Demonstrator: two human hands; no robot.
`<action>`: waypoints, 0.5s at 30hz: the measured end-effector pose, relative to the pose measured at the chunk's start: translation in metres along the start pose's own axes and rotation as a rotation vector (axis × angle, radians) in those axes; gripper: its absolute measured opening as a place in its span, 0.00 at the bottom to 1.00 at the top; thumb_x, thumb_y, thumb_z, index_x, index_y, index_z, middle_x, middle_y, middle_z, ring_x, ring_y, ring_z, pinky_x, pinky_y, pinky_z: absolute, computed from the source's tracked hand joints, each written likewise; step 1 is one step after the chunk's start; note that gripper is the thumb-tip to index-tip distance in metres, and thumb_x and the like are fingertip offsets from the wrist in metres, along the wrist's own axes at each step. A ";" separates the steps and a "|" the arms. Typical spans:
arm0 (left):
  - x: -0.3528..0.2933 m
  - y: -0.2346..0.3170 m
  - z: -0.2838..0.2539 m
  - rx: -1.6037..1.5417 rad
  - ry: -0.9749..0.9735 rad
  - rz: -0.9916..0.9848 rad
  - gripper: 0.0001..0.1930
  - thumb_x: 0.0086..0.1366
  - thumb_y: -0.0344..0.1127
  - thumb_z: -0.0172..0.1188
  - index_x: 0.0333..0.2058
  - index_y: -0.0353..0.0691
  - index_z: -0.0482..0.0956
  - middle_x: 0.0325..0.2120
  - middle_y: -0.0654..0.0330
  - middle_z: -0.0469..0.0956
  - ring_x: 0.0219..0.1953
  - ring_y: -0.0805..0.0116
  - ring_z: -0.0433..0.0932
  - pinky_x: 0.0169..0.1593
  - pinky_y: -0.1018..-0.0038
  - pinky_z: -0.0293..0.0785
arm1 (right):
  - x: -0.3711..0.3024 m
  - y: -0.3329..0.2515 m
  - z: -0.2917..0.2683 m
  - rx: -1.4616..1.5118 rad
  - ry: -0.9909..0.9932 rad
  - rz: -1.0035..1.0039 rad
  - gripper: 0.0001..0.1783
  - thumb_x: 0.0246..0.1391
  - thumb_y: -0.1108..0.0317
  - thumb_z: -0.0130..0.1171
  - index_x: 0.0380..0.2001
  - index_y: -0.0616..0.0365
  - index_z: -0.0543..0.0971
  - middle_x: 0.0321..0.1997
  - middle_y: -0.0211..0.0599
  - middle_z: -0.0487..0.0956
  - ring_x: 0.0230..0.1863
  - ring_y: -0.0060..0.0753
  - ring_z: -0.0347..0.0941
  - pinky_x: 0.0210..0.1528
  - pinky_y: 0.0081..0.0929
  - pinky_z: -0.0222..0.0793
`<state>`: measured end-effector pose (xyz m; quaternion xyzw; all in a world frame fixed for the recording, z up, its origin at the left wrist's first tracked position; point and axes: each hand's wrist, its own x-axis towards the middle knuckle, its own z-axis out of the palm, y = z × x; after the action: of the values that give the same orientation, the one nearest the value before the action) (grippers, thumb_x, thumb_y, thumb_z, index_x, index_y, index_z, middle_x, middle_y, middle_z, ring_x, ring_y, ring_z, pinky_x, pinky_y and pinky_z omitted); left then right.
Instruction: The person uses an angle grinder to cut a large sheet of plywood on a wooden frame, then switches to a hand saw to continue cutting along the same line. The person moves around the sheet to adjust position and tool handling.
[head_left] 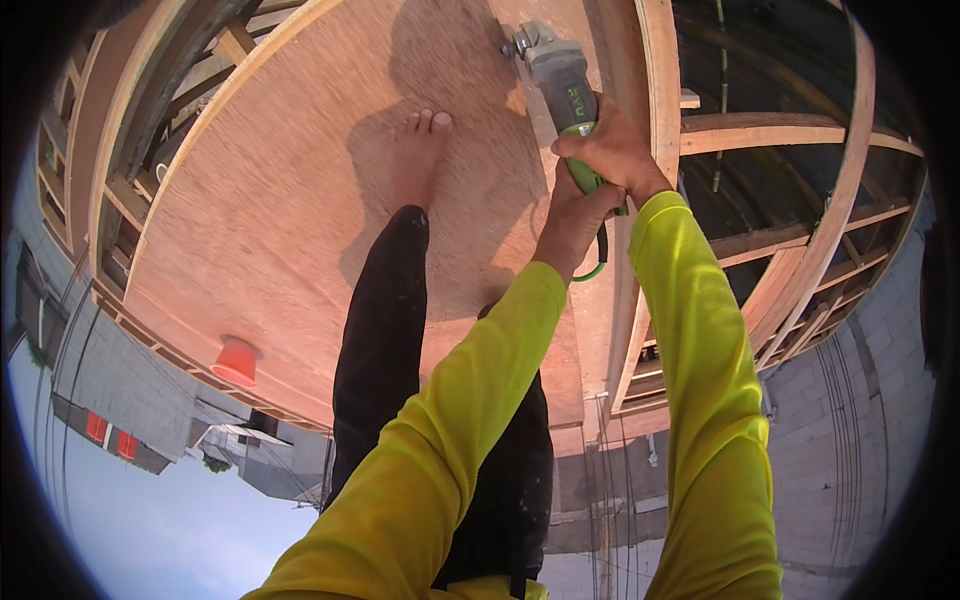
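Note:
A grey and green angle grinder [560, 80] points away from me over a large plywood sheet [290, 220]. My right hand [612, 152] is wrapped around its green handle. Just below it, my left hand [572, 218] grips the rear end of the same handle, where a green cable loops out. The grinder's head sits near the sheet's right edge, beside a long wooden board [655, 90]. Both my arms wear bright yellow sleeves. My bare foot [418, 150] and black trouser leg stand on the plywood.
An orange plastic cup [237, 362] sits near the plywood's lower left edge. Open timber framing [790, 130] with dark gaps lies to the right. Grey block walls [850, 420] and buildings with sky appear below and to the left.

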<state>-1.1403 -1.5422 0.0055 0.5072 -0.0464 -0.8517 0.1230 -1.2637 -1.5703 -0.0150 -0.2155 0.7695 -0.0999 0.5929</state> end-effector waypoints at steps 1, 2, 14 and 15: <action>-0.001 -0.003 -0.002 0.001 -0.006 0.006 0.38 0.55 0.25 0.63 0.64 0.41 0.57 0.46 0.59 0.71 0.43 0.69 0.77 0.44 0.71 0.79 | -0.002 0.003 0.002 -0.001 0.009 -0.002 0.46 0.41 0.59 0.69 0.63 0.71 0.65 0.51 0.58 0.81 0.53 0.52 0.80 0.57 0.37 0.74; -0.003 -0.007 -0.004 0.002 -0.011 0.011 0.38 0.55 0.26 0.63 0.63 0.41 0.57 0.46 0.59 0.71 0.43 0.70 0.77 0.44 0.71 0.79 | -0.005 0.005 0.004 -0.001 0.019 -0.003 0.46 0.41 0.59 0.69 0.63 0.70 0.65 0.50 0.58 0.81 0.53 0.52 0.80 0.57 0.37 0.74; -0.010 -0.045 -0.023 0.031 -0.030 0.016 0.37 0.56 0.28 0.65 0.63 0.41 0.58 0.47 0.60 0.71 0.46 0.70 0.76 0.48 0.71 0.78 | -0.016 0.044 0.025 0.009 0.053 -0.021 0.47 0.42 0.59 0.68 0.63 0.72 0.64 0.51 0.59 0.80 0.53 0.53 0.79 0.58 0.36 0.73; -0.011 -0.049 -0.024 0.033 -0.036 0.015 0.37 0.56 0.28 0.65 0.63 0.41 0.58 0.47 0.60 0.70 0.46 0.70 0.76 0.48 0.71 0.79 | -0.018 0.049 0.025 0.013 0.046 -0.020 0.46 0.42 0.59 0.68 0.63 0.72 0.64 0.51 0.59 0.80 0.54 0.53 0.79 0.58 0.36 0.73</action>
<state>-1.1218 -1.4904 -0.0068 0.4935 -0.0666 -0.8588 0.1201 -1.2464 -1.5160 -0.0268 -0.2169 0.7800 -0.1159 0.5754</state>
